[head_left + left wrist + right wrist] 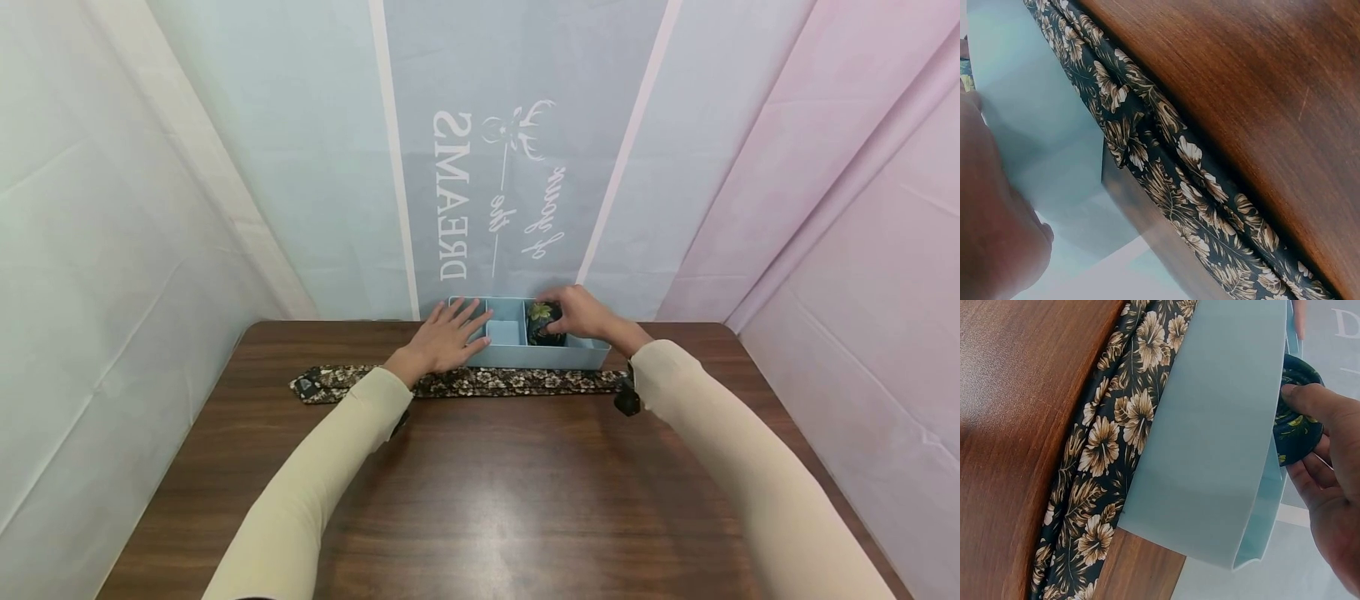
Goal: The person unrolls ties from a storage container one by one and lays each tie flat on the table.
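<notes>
Box-filling appears partway along: a dark leaf-print roll (537, 322) sits partly within the light-blue divided box (540, 358), toward 3 o'clock, the right hand's (588, 317) grip clamped on it; release seems to remain. The floral necktie (517, 382) lies lengthwise on the tabletop (487, 500) at the box's 6 o'clock, outside it. The middle compartment (504, 333) shows bare floor. The left hand (438, 337), fingers apart, obscures the 9 o'clock end, whose contents cannot be judged.
</notes>
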Demonstrator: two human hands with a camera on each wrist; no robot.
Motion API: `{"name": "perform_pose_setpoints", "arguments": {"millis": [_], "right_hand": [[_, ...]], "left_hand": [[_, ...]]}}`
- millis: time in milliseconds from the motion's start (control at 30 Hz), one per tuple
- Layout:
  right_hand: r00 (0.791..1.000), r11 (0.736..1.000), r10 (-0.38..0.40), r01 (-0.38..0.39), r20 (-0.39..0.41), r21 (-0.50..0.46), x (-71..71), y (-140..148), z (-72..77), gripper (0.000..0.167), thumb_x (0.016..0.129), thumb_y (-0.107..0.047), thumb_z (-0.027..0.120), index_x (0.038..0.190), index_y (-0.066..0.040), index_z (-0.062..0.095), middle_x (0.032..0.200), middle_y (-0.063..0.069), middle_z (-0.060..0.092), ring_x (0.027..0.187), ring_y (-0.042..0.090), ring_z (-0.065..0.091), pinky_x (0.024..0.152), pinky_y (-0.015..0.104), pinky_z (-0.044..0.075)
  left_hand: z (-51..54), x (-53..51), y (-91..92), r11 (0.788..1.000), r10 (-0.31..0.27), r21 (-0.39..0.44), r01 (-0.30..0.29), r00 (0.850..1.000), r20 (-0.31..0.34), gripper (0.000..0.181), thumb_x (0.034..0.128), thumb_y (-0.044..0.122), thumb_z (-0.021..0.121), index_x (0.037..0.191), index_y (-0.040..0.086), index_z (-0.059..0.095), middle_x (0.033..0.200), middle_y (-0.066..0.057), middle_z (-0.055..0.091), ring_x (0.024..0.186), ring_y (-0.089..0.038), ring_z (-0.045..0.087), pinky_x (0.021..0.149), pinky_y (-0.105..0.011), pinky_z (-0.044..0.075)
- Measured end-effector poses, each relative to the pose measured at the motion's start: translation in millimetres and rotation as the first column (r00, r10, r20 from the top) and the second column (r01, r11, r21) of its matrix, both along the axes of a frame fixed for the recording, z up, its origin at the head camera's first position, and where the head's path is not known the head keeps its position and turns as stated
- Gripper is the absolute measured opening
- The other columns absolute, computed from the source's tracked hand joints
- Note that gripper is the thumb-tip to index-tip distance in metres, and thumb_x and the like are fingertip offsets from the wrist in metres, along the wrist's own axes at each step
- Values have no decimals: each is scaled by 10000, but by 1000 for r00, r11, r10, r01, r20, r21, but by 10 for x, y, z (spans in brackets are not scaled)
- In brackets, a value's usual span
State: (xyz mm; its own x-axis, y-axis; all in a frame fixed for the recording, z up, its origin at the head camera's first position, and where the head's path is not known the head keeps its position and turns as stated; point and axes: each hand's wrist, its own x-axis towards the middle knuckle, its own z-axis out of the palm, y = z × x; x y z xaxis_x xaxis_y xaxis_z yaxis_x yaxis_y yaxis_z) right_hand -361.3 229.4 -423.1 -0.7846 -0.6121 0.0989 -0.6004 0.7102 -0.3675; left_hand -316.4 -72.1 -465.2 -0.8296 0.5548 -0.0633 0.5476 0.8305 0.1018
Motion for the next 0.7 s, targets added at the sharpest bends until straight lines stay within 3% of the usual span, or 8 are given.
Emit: {"name": "perform_pose_setpoints", "arguments": {"millis": [367, 567, 700], "right_hand": [[1000, 1000, 14, -14, -13, -20, 19, 32, 39, 547, 843, -70, 864, 1348, 46, 691, 1320, 244, 704, 688, 189, 525, 762, 429, 469], [1000, 999, 19, -20, -10, -39, 8, 48, 30, 527, 855, -65, 847, 1344, 52, 691, 1327, 252, 699, 758, 240, 555, 771, 445, 467], [999, 998, 27, -28, -22, -53, -1, 56, 11, 526, 848, -76, 862, 1330, 53, 698, 1313, 248, 703, 948, 318, 662, 848, 496, 529]], "left_hand": [[-16, -14, 1, 1000, 3, -9, -3, 1000, -14, 689, 1122, 621, 214, 1723, 297, 121, 1794, -40, 58, 1651, -312, 12, 1321, -578, 12], [-15, -8, 10, 1000, 8, -14, -8, 1000, -22, 690, 1122, 618, 221, 1723, 291, 131, 1793, -44, 71, 1651, -314, 35, 1320, -582, 27], [-13, -9, 12, 1000, 9, -12, -9, 1000, -10, 688, 1125, 611, 223, 1724, 287, 125, 1794, -45, 66, 1651, -318, 24, 1320, -583, 20]]}}
